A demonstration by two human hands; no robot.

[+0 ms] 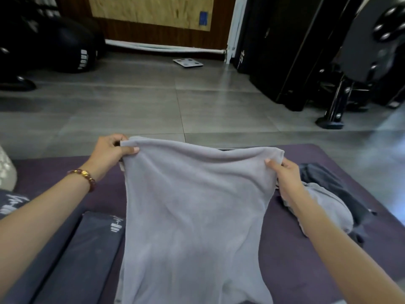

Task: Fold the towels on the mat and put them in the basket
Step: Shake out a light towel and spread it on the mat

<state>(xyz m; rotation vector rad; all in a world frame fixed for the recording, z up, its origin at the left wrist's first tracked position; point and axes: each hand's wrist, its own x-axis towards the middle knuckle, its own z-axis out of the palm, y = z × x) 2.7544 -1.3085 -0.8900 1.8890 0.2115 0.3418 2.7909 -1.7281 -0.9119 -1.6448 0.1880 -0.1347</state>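
Note:
A light grey towel [192,211] hangs spread out in front of me above the purple mat [306,255]. My left hand [109,151] pinches its upper left corner. My right hand [285,174] pinches its upper right corner. The towel's lower part drapes down toward me and hides the middle of the mat. To the right on the mat lie another light grey towel [328,205] and a dark grey towel [333,185], both crumpled. No basket that I can name is in view.
Dark folded pads [87,249] lie at the mat's left. A white patterned object [5,170] shows at the left edge. Beyond the mat is grey tiled floor [153,102] with a scale [188,62], black bags [65,47] and black gym equipment [341,62].

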